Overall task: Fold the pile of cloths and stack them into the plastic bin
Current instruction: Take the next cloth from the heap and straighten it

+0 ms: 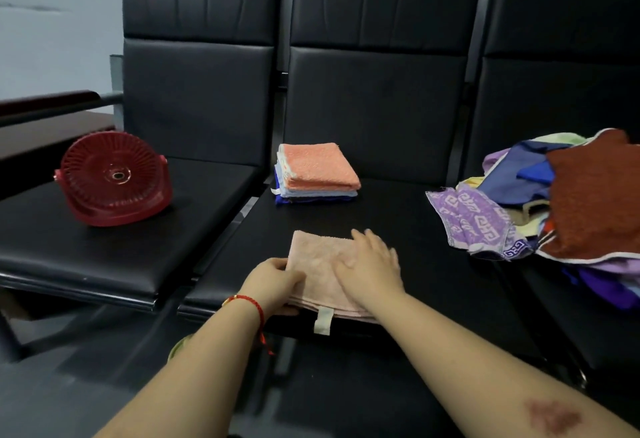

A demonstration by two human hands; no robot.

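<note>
Pressing flat right hand (372, 264) on pink cloth (318, 264), left hand (277, 281) pinching its edge. Folded stack (317, 174) at twelve o'clock; unfolded pile (554, 202) at two; red bin (114, 177) at ten, seemingly unfilled.

A pale pink terry cloth (320, 266), folded into a rectangle with a white loop tag at its near edge, lies flat on the middle seat. Behind it stands a neat stack of folded cloths (317, 174) (salmon on top, white and blue beneath). The unfolded pile (561, 195) sprawls on the right seat. A red plastic bin (114, 177) rests tilted on the left seat.
</note>
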